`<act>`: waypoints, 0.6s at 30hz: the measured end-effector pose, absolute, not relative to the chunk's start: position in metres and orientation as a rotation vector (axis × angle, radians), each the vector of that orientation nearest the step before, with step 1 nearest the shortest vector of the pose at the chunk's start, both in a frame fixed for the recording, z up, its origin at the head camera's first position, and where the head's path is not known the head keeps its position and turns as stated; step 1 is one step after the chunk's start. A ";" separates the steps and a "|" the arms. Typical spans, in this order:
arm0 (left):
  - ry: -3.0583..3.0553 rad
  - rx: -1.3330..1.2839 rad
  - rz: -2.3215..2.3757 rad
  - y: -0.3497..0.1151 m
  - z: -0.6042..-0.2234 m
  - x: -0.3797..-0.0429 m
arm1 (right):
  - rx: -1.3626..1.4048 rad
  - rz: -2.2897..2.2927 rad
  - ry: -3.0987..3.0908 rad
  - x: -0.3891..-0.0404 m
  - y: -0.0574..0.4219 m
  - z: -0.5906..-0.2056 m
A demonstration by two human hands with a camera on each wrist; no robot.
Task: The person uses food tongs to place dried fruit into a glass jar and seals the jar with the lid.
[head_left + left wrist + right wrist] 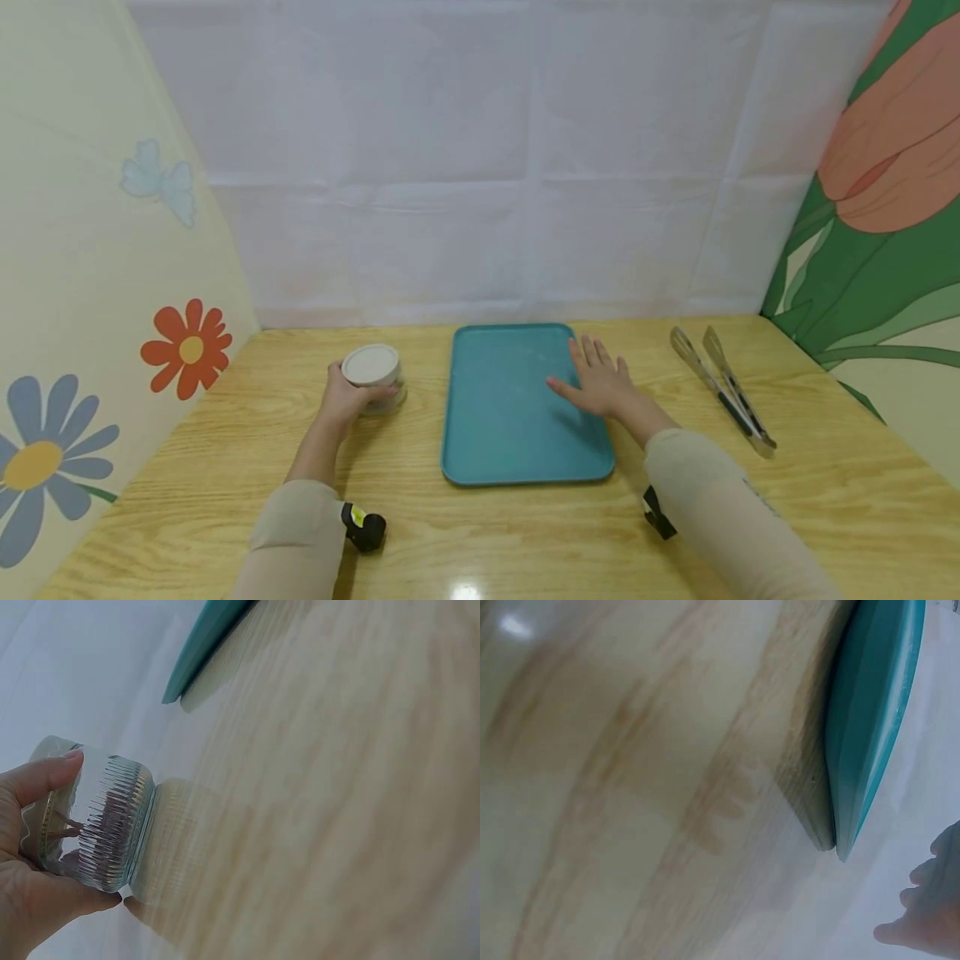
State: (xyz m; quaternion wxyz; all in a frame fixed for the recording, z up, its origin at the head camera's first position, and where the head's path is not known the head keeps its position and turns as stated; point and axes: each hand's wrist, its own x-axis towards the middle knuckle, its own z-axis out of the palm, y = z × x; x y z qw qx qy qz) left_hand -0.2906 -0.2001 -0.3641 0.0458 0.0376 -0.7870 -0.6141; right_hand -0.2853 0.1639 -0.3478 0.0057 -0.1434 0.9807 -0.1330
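Observation:
At the left of the head view, my left hand [347, 402] grips a clear glass jar [385, 398] with a whitish lid [371, 364]. The left wrist view shows the jar's ribbed wall [112, 817], thumb and fingers on either side of it. Its base is at or just over the tabletop; I cannot tell if they touch. My right hand [602, 388] is spread over the right side of a teal rectangular tray [510, 408], holding nothing. In the right wrist view its fingers [930, 900] appear above the tray's edge [870, 727].
Metal tongs with dark grips [723, 392] lie with their arms apart to the right of the tray. The wooden table [495, 542] meets a white cloth backdrop [450, 167] behind. Flower-painted panels [82, 250] stand at both sides.

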 end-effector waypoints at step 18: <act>-2.530 0.053 -1.794 -0.206 -0.357 -0.284 | -0.441 -0.448 3.085 -0.288 0.165 -0.349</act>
